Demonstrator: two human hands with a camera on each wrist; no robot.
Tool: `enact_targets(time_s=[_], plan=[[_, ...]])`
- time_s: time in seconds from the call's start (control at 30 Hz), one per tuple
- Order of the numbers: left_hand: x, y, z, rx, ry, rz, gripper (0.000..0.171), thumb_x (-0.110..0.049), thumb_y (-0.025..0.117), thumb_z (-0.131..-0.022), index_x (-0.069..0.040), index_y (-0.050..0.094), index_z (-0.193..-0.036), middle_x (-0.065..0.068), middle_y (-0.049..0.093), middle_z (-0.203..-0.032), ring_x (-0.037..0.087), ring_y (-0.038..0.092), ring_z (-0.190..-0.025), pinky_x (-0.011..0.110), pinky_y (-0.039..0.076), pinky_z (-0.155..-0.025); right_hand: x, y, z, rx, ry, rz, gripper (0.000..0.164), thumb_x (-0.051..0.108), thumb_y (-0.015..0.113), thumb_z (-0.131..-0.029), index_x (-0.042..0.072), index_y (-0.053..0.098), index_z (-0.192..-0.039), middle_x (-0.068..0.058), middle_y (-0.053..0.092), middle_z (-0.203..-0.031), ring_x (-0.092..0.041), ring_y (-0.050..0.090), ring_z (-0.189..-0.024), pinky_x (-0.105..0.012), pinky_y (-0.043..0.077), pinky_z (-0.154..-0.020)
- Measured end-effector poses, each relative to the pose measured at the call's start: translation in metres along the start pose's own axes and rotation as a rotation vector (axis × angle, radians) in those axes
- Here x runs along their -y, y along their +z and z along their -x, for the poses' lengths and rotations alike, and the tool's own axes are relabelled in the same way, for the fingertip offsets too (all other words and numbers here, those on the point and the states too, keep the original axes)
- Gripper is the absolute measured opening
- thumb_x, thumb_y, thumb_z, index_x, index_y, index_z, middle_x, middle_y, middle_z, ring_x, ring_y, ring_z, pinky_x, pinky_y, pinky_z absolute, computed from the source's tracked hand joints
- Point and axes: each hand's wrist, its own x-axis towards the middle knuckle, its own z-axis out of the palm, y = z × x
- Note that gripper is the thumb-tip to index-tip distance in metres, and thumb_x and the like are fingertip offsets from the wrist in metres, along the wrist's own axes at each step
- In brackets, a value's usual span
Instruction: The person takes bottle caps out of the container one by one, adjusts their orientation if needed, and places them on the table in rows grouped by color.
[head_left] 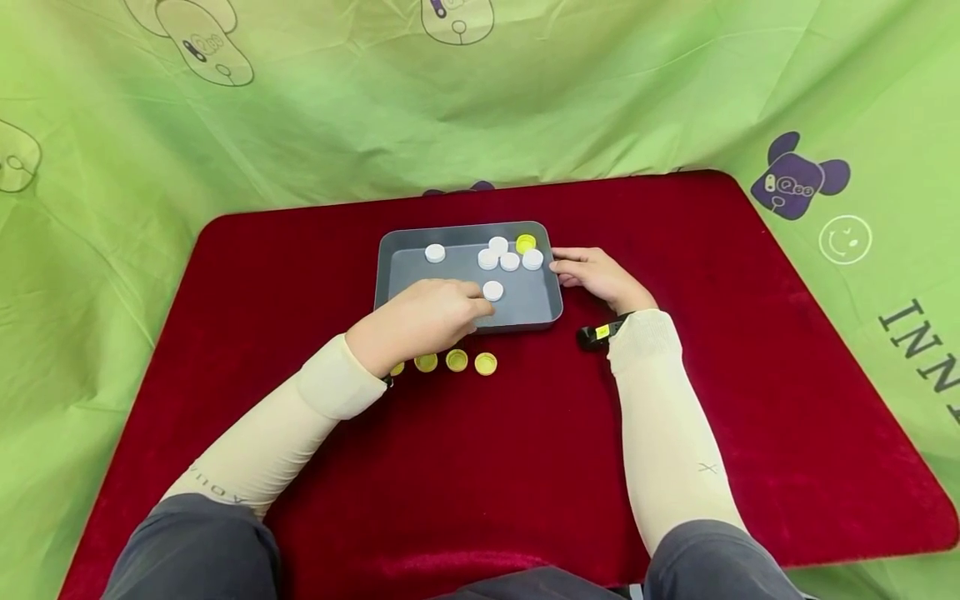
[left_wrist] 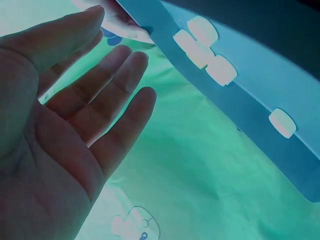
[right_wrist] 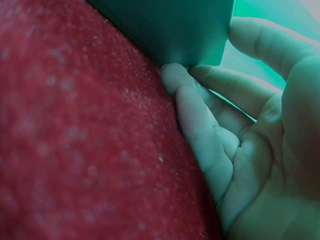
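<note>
Probably picking step: left hand [head_left: 431, 312] relaxed, empty, white cap [head_left: 492, 291] just beside; right hand [head_left: 600, 277] loosely steadies tray [head_left: 525, 308]; next likely needs pinch.

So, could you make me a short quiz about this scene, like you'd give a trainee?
1. Count: how many yellow caps show inside the grey tray?

2. True or false: the person's right hand touches the outside of the tray.

3. Choose: what lies on the red table, just outside the tray on the person's side?
a) a spoon
b) a row of yellow caps
c) a folded towel

Key
1. One; the other caps showing in there are white caps.
2. True; the left hand is the one reaching over the tray.
3. b
</note>
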Motion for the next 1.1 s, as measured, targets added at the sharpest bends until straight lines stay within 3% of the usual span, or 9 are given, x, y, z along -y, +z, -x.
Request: enact_targets(time_s=[0.33, 0.67, 0.9, 1.1], plan=[[0.017, -0.004, -0.014, 0.077, -0.023, 0.017, 0.023, -0.006, 0.072, -0.084, -0.013, 0.071, -0.106, 0.001, 0.063, -0.092, 0.017, 0.061, -0.08, 0.034, 0.052, -0.065, 0.001, -0.001, 0.001, 0.012, -0.004, 0.006, 0.049, 0.017, 0.061, -0.096, 0.0, 0.05, -0.141, -0.019, 0.064, -0.118, -0.014, 0.067, -0.088, -0.028, 0.052, -0.082], [0.026, -0.004, -0.032, 0.092, 0.003, 0.022, 0.014, -0.006, 0.07, -0.085, -0.011, 0.071, -0.098, 0.001, 0.059, -0.085, 0.016, 0.057, -0.075, 0.029, 0.049, -0.066, 0.001, -0.001, 0.002, 0.005, 0.015, 0.007, 0.048, 0.018, 0.062, -0.095, 0.004, 0.051, -0.14, -0.017, 0.065, -0.117, -0.016, 0.067, -0.088, -0.029, 0.052, -0.083], [0.027, -0.011, -0.051, 0.145, -0.018, 0.012, 0.018, -0.011, 0.07, -0.088, -0.014, 0.07, -0.106, 0.0, 0.058, -0.091, 0.015, 0.056, -0.078, 0.034, 0.049, -0.065, 0.001, -0.003, 0.003, -0.001, 0.009, -0.012, 0.048, 0.017, 0.062, -0.095, 0.003, 0.052, -0.14, -0.018, 0.064, -0.118, -0.016, 0.067, -0.088, -0.027, 0.052, -0.082], [0.031, -0.013, -0.057, 0.148, -0.025, 0.01, 0.018, -0.011, 0.069, -0.088, -0.014, 0.068, -0.106, 0.001, 0.06, -0.094, 0.015, 0.056, -0.077, 0.034, 0.05, -0.066, 0.001, -0.001, 0.0, 0.002, 0.016, -0.019, 0.049, 0.02, 0.063, -0.095, 0.004, 0.052, -0.14, -0.017, 0.063, -0.121, -0.016, 0.066, -0.09, -0.029, 0.052, -0.083]])
